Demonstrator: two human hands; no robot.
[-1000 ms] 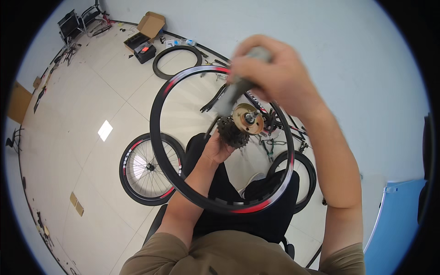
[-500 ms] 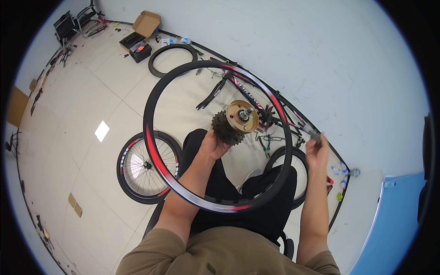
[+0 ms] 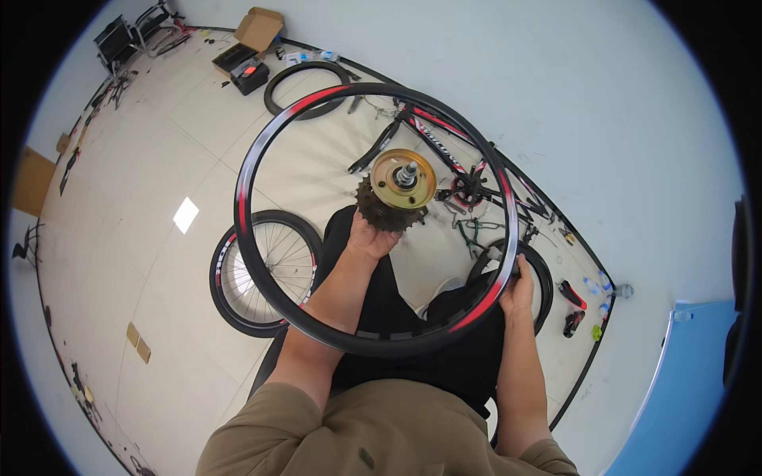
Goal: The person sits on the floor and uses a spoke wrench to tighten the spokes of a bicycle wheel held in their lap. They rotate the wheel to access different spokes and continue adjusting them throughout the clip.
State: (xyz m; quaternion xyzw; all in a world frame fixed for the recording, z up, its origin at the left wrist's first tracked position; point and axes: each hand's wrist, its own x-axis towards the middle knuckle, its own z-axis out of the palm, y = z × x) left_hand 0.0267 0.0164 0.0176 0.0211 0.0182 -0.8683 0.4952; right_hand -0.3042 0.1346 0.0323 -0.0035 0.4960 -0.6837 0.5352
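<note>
Hands apart: your left hand [image 3: 373, 239] clamps the sprocketed hub [image 3: 393, 190] from below, inside the spokeless rim's [image 3: 244, 198] circle; your right hand [image 3: 518, 291] is at the rim's right side, grip unclear.

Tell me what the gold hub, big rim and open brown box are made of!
Hub: seems metal, gold-coloured and shiny, with bright glints. Rim: perhaps painted metal; silver parts gleam, black looks duller. Box: probably cardboard, matte brown, with a flat flap.
</note>
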